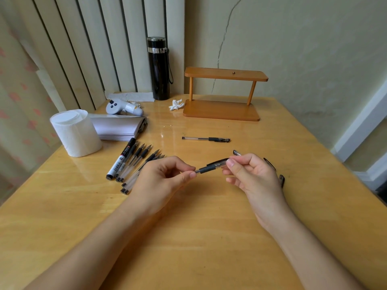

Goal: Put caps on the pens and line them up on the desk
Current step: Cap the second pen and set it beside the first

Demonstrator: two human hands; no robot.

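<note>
Above the wooden desk (188, 237), my left hand (161, 181) pinches the barrel of a clear gel pen (207, 168) near its black grip. My right hand (251, 174) holds the cap (219, 163) at the pen's tip end, its fingers closed on it. One capped pen (206, 139) lies alone farther back. A bunch of uncapped pens (138, 164) and a white marker (121, 162) lie to the left, partly hidden by my left hand. Loose black caps (281, 180) lie behind my right hand.
A toilet paper roll (75, 132), a stack of paper (119, 127) and a white controller (123, 107) sit at the left. A black flask (159, 68), a crumpled tissue (176, 104) and a small wooden shelf (224, 93) stand at the back by the wall.
</note>
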